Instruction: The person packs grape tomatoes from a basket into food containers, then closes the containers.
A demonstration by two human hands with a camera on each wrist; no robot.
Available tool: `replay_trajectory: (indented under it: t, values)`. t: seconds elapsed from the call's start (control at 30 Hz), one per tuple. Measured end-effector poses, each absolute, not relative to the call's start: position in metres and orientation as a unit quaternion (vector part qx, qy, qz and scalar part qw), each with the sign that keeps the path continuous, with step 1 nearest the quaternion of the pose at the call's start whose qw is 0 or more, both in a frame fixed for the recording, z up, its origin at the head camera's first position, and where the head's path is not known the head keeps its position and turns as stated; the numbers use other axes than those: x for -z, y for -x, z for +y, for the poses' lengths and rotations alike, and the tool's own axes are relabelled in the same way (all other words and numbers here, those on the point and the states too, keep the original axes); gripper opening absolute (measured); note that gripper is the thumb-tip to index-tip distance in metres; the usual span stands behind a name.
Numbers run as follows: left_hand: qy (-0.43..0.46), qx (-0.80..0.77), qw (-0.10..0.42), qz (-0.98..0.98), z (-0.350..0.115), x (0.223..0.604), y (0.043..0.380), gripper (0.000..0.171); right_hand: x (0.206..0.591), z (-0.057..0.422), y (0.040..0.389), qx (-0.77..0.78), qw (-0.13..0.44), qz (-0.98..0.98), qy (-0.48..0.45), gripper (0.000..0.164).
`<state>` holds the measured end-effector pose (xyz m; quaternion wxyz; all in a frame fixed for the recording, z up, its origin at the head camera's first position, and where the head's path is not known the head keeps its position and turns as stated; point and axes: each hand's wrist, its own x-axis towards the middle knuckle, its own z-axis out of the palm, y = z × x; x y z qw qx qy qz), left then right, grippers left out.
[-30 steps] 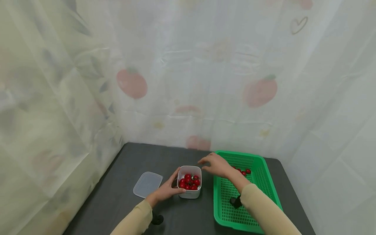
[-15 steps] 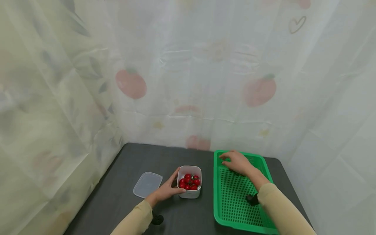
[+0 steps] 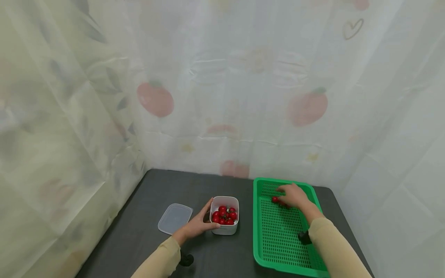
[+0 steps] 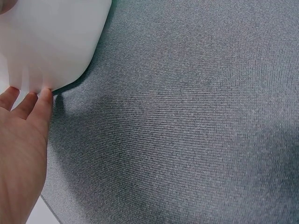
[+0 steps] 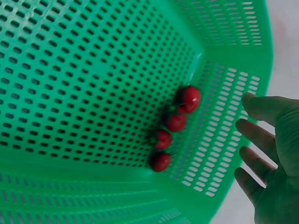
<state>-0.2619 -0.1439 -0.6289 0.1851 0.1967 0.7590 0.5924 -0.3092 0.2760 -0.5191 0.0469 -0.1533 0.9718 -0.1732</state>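
Note:
My left hand (image 3: 196, 224) holds a small white plastic container (image 3: 224, 230) at its left side and front, thumb on the near wall. In the left wrist view, fingertips (image 4: 46, 93) touch the translucent wall of the box. Several red cherry tomatoes (image 3: 222, 213) lie inside the container. Over the far part of a green perforated basket (image 3: 256, 239), my right hand (image 3: 293, 196) has its fingers loosely spread beside a few cherry tomatoes (image 3: 275, 199). The right wrist view shows several tomatoes (image 5: 176, 122) along the basket's inner edge, with nothing in the hand (image 5: 280, 144).
A flat translucent lid (image 3: 175, 218) lies left of the container on the dark grey table (image 3: 184, 185). Patterned curtains (image 3: 222, 96) hang behind and beside the table. Each wrist carries a small black device (image 3: 186, 260).
My right hand has moved rightward from beside the container to over the basket, near the tomatoes there. The left hand and container have stayed in place.

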Motion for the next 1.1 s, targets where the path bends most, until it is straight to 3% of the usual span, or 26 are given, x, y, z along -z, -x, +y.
replay_trajectory:
  t: [0.4, 0.73, 1.1]
  values:
    - [-0.198, -0.598, 0.187, 0.754, -0.143, 0.625, 0.261, 0.106, 0.542, 0.287, 0.314, 0.135, 0.092, 0.979, 0.121, 0.037]
    - [-0.196, -0.594, 0.185, 0.758, -0.143, 0.624, 0.259, 0.105, 0.560, 0.288, 0.313, 0.140, 0.141, 0.976, 0.090, 0.051]
    - [-0.204, -0.594, 0.184, 0.756, -0.144, 0.629, 0.260, 0.105, 0.572, 0.287, 0.308, 0.163, 0.178, 0.969, 0.054, 0.056]
